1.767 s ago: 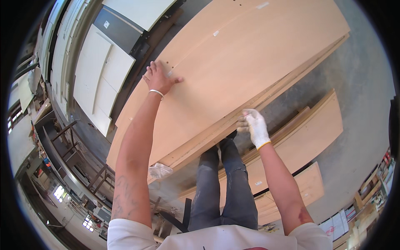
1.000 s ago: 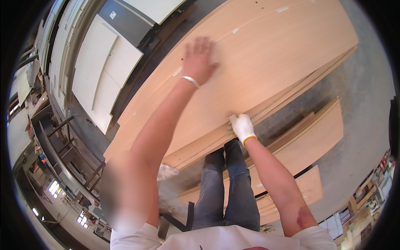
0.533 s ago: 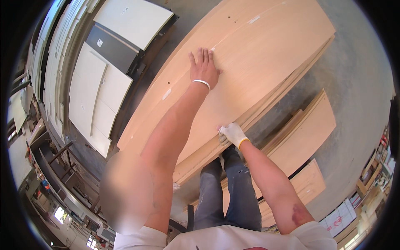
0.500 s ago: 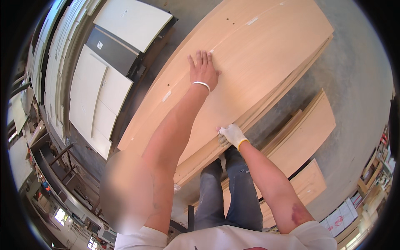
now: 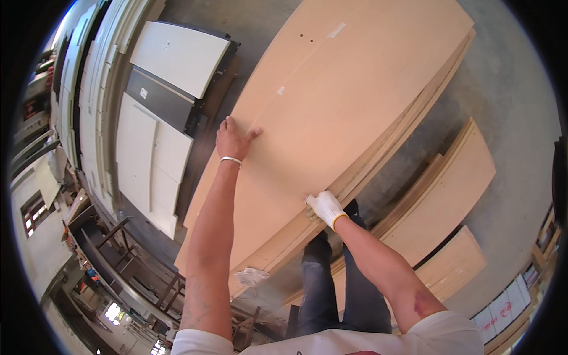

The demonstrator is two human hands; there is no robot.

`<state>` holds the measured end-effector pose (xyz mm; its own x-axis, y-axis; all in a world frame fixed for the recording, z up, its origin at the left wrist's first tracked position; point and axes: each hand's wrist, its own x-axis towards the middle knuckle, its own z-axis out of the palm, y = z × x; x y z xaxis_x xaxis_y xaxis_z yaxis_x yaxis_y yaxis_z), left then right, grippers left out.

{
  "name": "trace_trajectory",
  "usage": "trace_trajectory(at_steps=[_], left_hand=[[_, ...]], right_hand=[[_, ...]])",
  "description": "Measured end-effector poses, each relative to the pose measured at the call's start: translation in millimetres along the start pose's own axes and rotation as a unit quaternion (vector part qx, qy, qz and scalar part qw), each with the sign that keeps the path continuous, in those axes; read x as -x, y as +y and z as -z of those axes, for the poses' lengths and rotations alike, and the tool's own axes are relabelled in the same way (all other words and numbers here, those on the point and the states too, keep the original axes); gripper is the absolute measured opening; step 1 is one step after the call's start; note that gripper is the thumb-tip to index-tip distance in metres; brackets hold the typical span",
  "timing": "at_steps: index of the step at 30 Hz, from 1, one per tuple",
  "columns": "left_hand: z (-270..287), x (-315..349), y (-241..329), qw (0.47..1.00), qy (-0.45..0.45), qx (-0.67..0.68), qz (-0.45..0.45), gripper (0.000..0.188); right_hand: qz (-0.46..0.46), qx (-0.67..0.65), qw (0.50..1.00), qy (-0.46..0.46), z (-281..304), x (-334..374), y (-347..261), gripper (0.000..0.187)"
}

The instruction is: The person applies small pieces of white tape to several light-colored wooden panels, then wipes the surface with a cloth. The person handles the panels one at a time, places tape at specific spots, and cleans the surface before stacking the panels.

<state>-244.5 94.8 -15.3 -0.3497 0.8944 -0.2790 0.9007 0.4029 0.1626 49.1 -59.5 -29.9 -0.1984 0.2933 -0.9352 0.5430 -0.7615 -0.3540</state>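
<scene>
A large light-brown wooden panel lies on top of a stack of similar panels, slanting up and to the right. My bare left hand, with a white band at the wrist, is at the panel's left edge. Its fingers bend over that edge, and its thumb rests on the top face. My right hand, in a white knit glove, grips the near edge, its fingers partly hidden. Strips of whitish tape lie along a thin line on the panel, near two small dark holes.
A loose white glove lies on the stack's near corner. White boards and a dark board are stacked to the left. More wooden panels lie on the right, past my legs, on the grey floor.
My left hand has moved from flat on the panel's middle toward me, to its left edge. My right hand keeps its grip. The view has shifted, bringing the loose glove into fuller sight.
</scene>
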Motion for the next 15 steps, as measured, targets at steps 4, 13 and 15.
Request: trace_trajectory(at_steps=[4,13,15], left_hand=[[1.4,-9.8,-8.2,0.997,0.003,0.057,0.047,0.096],[3.3,-47.4,-36.7,0.983,0.003,0.174,0.059,0.049],[-3.7,-44.6,-41.2,0.987,0.022,0.155,0.039,0.05]], right_hand=[[0.002,-0.007,1.0,-0.019,-4.0,11.5,-32.3,0.06],[0.027,-0.227,0.958,-0.174,-28.6,10.6,-59.9,0.026],[0.056,-0.23,0.953,-0.189,-27.6,9.9,-50.9,0.023]])
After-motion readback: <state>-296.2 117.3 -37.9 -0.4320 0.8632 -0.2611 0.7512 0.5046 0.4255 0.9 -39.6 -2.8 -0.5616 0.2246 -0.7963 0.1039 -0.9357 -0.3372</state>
